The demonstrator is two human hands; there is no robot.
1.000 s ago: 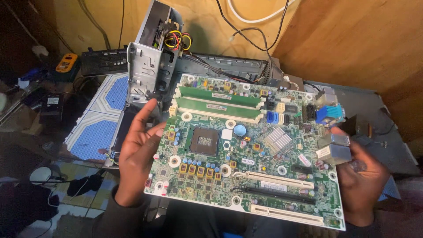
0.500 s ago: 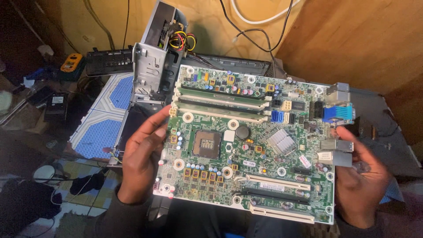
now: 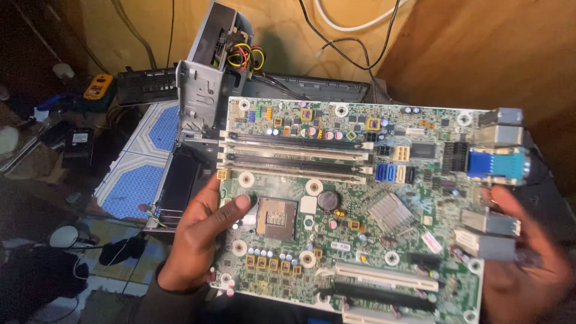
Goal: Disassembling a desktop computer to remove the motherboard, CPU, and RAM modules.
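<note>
Both hands gripping the big green motherboard (image 3: 360,204): left hand (image 3: 201,240) thumb on top near the socket, right hand (image 3: 528,270) blurry, clutching its port edge.

Green motherboard (image 3: 360,204) filling centre and right of frame, face up, tilted | left hand (image 3: 201,237) gripping its left edge, thumb lying on board beside square processor socket (image 3: 277,218) | right hand (image 3: 525,264) blurred at lower right, against board's port edge | grey metal drive cage (image 3: 207,90) upright behind board, upper left of centre | yellow meter (image 3: 98,86) at upper left
</note>
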